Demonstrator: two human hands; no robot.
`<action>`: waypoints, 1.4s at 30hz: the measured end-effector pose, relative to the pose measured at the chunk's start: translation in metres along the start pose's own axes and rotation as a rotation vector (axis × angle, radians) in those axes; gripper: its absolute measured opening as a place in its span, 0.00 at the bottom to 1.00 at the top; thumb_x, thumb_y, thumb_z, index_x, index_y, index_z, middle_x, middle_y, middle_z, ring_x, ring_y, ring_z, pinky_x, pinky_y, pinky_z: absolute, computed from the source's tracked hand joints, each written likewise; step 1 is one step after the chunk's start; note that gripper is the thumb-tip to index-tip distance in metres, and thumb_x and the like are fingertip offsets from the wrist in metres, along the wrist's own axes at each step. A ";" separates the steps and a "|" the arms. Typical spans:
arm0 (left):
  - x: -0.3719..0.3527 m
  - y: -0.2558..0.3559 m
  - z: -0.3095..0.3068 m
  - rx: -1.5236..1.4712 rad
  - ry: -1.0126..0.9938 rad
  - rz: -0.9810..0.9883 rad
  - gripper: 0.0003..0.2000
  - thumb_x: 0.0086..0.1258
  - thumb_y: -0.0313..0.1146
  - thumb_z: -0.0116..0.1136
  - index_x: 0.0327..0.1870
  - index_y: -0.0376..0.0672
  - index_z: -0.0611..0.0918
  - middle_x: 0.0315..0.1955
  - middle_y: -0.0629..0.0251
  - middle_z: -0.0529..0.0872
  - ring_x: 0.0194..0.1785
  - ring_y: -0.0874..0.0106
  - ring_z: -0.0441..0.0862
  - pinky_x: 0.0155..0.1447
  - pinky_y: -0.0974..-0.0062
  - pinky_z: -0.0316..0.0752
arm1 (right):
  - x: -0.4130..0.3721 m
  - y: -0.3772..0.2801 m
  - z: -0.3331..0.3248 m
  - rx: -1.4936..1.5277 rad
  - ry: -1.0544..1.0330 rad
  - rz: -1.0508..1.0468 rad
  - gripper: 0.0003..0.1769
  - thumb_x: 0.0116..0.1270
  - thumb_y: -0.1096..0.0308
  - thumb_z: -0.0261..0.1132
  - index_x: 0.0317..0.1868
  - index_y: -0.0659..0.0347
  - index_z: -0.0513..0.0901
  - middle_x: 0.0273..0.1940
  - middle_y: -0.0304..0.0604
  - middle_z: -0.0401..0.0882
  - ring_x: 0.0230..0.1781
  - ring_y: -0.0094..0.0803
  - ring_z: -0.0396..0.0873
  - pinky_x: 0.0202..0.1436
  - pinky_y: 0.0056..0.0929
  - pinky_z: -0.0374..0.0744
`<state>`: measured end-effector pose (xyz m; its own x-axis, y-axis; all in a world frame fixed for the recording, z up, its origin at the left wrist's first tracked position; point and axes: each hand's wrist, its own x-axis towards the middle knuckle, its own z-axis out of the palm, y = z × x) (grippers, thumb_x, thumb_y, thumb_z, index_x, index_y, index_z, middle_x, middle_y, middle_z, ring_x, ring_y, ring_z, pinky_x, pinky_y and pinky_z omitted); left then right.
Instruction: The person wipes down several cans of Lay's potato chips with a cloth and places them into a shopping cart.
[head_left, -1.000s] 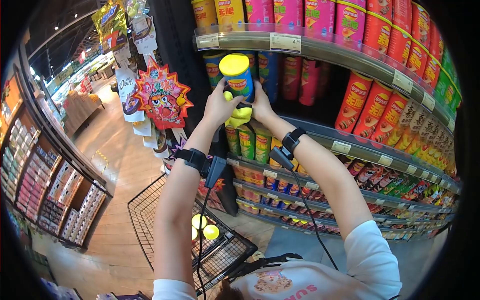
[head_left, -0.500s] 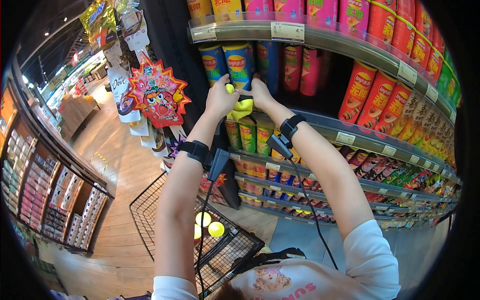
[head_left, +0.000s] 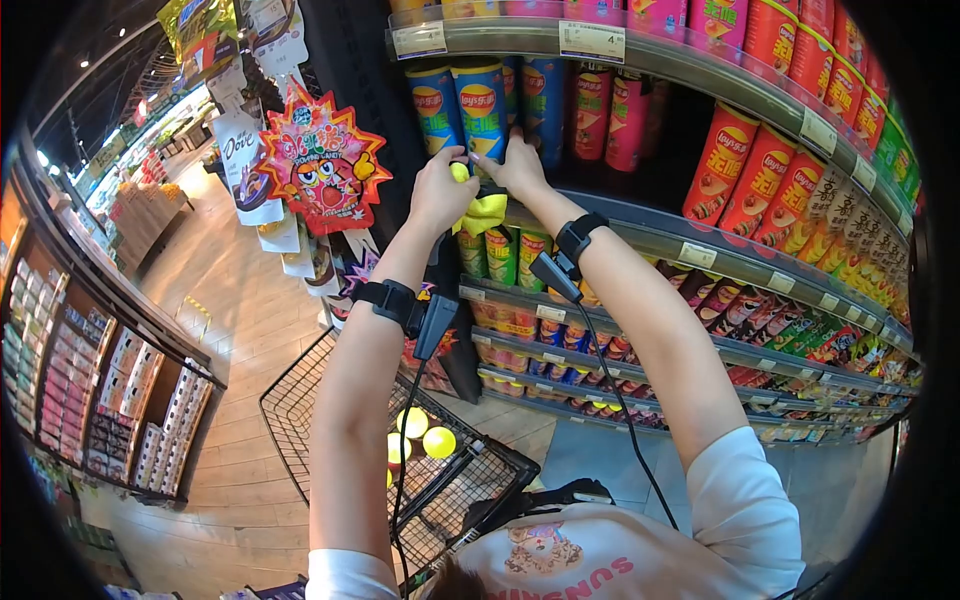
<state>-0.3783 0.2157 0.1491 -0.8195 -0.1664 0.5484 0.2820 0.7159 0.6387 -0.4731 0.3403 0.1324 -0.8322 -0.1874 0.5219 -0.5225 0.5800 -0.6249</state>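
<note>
A blue Lay's chip canister [head_left: 479, 105] stands upright near the left end of the shelf, beside another blue canister [head_left: 434, 108]. At the lower right of the first one is my right hand [head_left: 520, 172], its thumb across the front and its fingers along the side. My left hand [head_left: 441, 192] is closed around a yellow cloth [head_left: 485, 214] just below the two canisters. Part of the cloth hangs out under the fingers. Both wrists wear black bands; the left wristband [head_left: 391, 304] has a cable. The canisters' bases are hidden behind my hands.
Red Lay's canisters [head_left: 722, 165] stand farther right, with pink canisters [head_left: 626, 120] between. A shelf edge [head_left: 620, 42] runs above my hands. Hanging candy packets [head_left: 322, 165] flank the left. Below sits a wire cart [head_left: 300, 390] holding yellow balls [head_left: 439, 442].
My right hand has come up and slightly left, closer against the blue canister's lower part. The left hand still holds the yellow cloth. The view has shifted slightly.
</note>
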 end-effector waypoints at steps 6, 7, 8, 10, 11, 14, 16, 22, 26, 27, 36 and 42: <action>-0.044 -0.003 -0.023 0.049 0.078 -0.130 0.23 0.60 0.47 0.66 0.40 0.32 0.82 0.34 0.46 0.86 0.42 0.56 0.85 0.47 0.66 0.77 | -0.033 -0.002 -0.020 0.044 0.314 -0.195 0.33 0.63 0.50 0.67 0.55 0.71 0.69 0.48 0.60 0.73 0.49 0.53 0.76 0.53 0.42 0.75; -0.053 0.001 -0.030 -0.012 0.092 -0.200 0.23 0.62 0.49 0.64 0.39 0.31 0.82 0.33 0.47 0.86 0.41 0.57 0.85 0.46 0.66 0.77 | -0.045 -0.006 -0.027 0.180 0.136 -0.192 0.28 0.66 0.53 0.65 0.54 0.69 0.72 0.48 0.55 0.76 0.47 0.45 0.78 0.51 0.37 0.76; -0.064 0.003 -0.034 -0.073 0.106 -0.276 0.23 0.64 0.50 0.62 0.38 0.31 0.81 0.32 0.47 0.86 0.40 0.58 0.86 0.44 0.66 0.77 | -0.063 -0.016 -0.040 0.316 -0.048 -0.182 0.23 0.68 0.55 0.64 0.53 0.66 0.75 0.48 0.49 0.78 0.46 0.37 0.80 0.49 0.33 0.78; -0.084 -0.011 -0.035 -0.325 0.057 -0.399 0.27 0.71 0.54 0.54 0.33 0.30 0.80 0.25 0.56 0.82 0.30 0.71 0.79 0.37 0.72 0.73 | -0.104 -0.025 -0.047 0.501 -0.481 -0.190 0.26 0.68 0.53 0.64 0.56 0.65 0.74 0.52 0.44 0.78 0.50 0.26 0.77 0.54 0.28 0.76; -0.098 -0.004 -0.039 -0.412 0.026 -0.463 0.28 0.71 0.55 0.53 0.33 0.30 0.80 0.24 0.58 0.81 0.29 0.73 0.77 0.37 0.73 0.72 | -0.125 -0.032 -0.051 0.496 -0.584 -0.257 0.27 0.68 0.52 0.65 0.58 0.64 0.73 0.52 0.45 0.77 0.52 0.26 0.75 0.56 0.28 0.74; -0.148 -0.004 -0.040 -0.352 -0.012 -0.561 0.32 0.70 0.60 0.52 0.35 0.31 0.82 0.27 0.61 0.83 0.32 0.75 0.78 0.40 0.74 0.73 | -0.175 -0.036 -0.050 0.534 -0.793 -0.330 0.34 0.64 0.46 0.67 0.59 0.65 0.72 0.48 0.48 0.79 0.51 0.30 0.75 0.56 0.29 0.74; -0.179 -0.012 -0.038 -0.390 0.066 -0.624 0.30 0.68 0.59 0.55 0.38 0.30 0.82 0.30 0.60 0.85 0.35 0.75 0.80 0.42 0.75 0.75 | -0.189 -0.026 -0.032 0.639 -0.871 -0.265 0.28 0.67 0.51 0.65 0.56 0.66 0.75 0.47 0.47 0.79 0.49 0.28 0.75 0.54 0.28 0.74; -0.236 -0.008 -0.094 -0.439 -0.270 -0.457 0.15 0.63 0.33 0.68 0.44 0.32 0.80 0.38 0.64 0.86 0.41 0.78 0.82 0.46 0.77 0.78 | -0.199 -0.026 -0.022 0.746 -1.069 0.068 0.11 0.75 0.62 0.56 0.47 0.59 0.79 0.36 0.29 0.77 0.38 0.18 0.74 0.45 0.21 0.74; -0.253 -0.023 -0.116 -0.400 -0.381 -0.484 0.22 0.61 0.23 0.67 0.54 0.33 0.72 0.40 0.64 0.84 0.44 0.77 0.80 0.48 0.79 0.76 | -0.195 -0.039 -0.015 0.847 -1.046 0.285 0.08 0.74 0.66 0.56 0.48 0.57 0.78 0.40 0.30 0.79 0.40 0.15 0.76 0.44 0.18 0.76; -0.259 -0.027 -0.117 -0.394 -0.372 -0.494 0.22 0.61 0.23 0.67 0.54 0.33 0.72 0.40 0.64 0.84 0.44 0.77 0.80 0.48 0.79 0.76 | -0.199 -0.046 -0.015 0.859 -1.046 0.288 0.08 0.74 0.66 0.56 0.49 0.57 0.79 0.40 0.30 0.79 0.39 0.15 0.76 0.43 0.18 0.76; -0.286 -0.002 -0.178 -0.278 -0.109 -0.693 0.18 0.66 0.35 0.64 0.53 0.37 0.78 0.42 0.69 0.82 0.45 0.80 0.77 0.49 0.83 0.72 | -0.217 -0.092 -0.002 0.933 -1.213 0.029 0.24 0.70 0.64 0.63 0.62 0.63 0.69 0.47 0.42 0.79 0.44 0.20 0.79 0.43 0.17 0.75; -0.350 -0.060 -0.240 0.011 0.124 -0.939 0.15 0.65 0.31 0.64 0.49 0.39 0.74 0.36 0.66 0.81 0.37 0.79 0.80 0.37 0.81 0.75 | -0.208 -0.068 0.010 0.795 -1.265 0.005 0.24 0.72 0.61 0.60 0.63 0.64 0.68 0.50 0.45 0.79 0.49 0.26 0.80 0.52 0.22 0.76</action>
<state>0.0114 0.0683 0.0481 -0.6503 -0.7479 -0.1337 -0.4710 0.2588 0.8433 -0.2666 0.3318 0.0608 -0.2227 -0.9732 -0.0571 -0.1349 0.0887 -0.9869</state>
